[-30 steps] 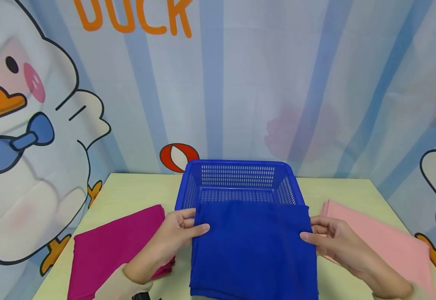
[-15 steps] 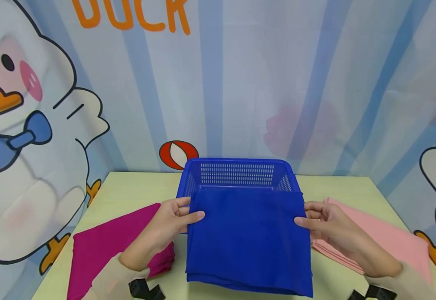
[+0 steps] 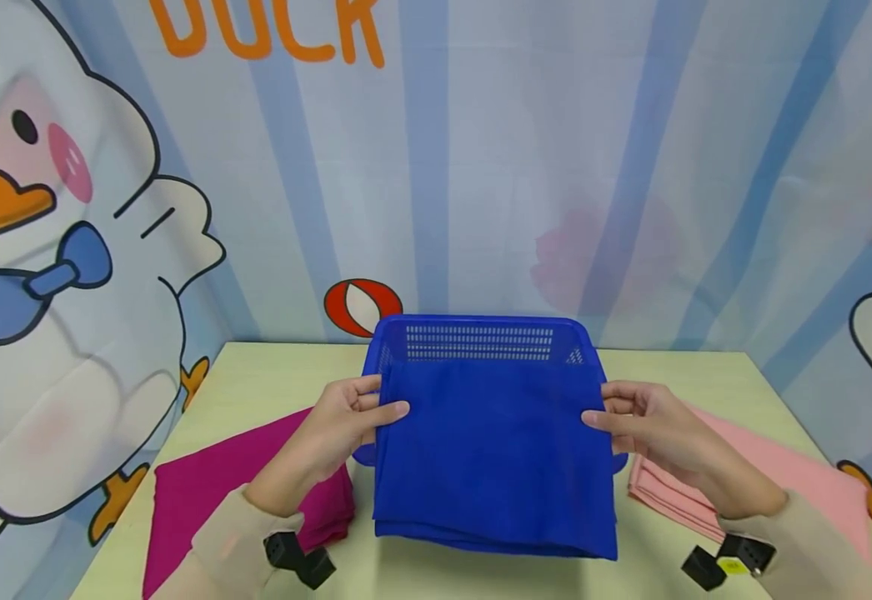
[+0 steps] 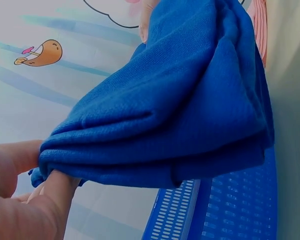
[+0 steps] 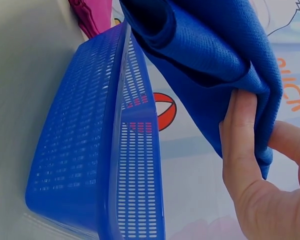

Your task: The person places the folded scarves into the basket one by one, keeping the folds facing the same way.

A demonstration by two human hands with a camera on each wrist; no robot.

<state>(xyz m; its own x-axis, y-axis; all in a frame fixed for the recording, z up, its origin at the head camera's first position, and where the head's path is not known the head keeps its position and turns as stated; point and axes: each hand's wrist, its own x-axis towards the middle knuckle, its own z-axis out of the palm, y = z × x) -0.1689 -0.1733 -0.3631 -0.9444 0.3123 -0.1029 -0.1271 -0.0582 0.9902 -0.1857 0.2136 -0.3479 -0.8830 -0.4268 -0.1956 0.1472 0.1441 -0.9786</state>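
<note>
A folded blue cloth [image 3: 492, 458] hangs between both hands, its layers showing along the lower edge. My left hand [image 3: 353, 425] pinches its left side, thumb on top and fingers beneath. On the opposite side my right hand [image 3: 646, 429] grips the edge the same way. Behind the cloth stands a blue plastic basket [image 3: 478, 322] with slotted walls; the cloth covers its front and much of its opening in the head view. From the right wrist view, the cloth [image 5: 210, 55] is raised above the basket's rim [image 5: 110, 150].
A folded magenta cloth [image 3: 237, 492] lies on the pale yellow table [image 3: 293, 367] left of the basket. To the right lies a folded pink cloth [image 3: 789, 479], partly behind the right forearm. A printed duck curtain [image 3: 481, 167] hangs behind the table.
Both hands have carried the blue cloth forward, away from the body, so it overlaps more of the basket. The basket and the other two cloths stay in place.
</note>
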